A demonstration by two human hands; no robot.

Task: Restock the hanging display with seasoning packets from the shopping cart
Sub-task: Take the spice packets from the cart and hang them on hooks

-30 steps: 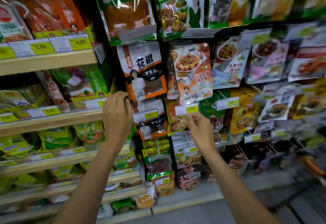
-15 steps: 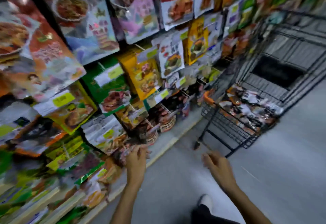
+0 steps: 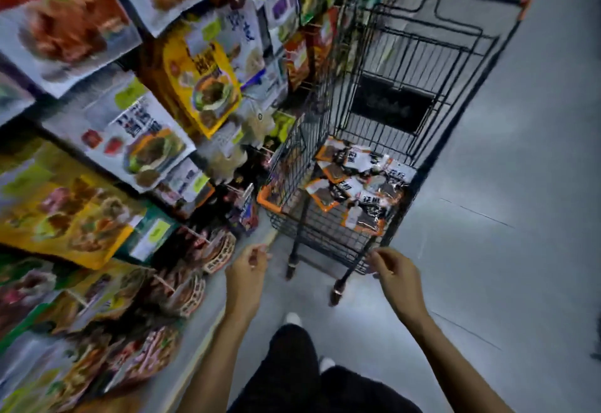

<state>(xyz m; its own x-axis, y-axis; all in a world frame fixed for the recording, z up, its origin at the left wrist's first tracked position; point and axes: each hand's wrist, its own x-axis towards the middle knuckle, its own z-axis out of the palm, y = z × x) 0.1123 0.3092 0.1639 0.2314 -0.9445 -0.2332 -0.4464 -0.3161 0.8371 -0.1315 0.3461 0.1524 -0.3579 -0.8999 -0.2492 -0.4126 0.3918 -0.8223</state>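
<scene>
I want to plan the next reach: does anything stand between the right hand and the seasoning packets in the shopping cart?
Yes: the near wire wall of the shopping cart stands between the right hand and the seasoning packets lying on its floor. The cart looks open on top, so the hand would probably reach over that wall.

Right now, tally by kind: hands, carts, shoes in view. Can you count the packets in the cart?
Hands: 2, left hand, right hand
Shopping cart: 1
Shoes: 2, front shoe, rear shoe
Total: 5
Seasoning packets in the cart: an overlapping pile, too blurred to count.
</scene>
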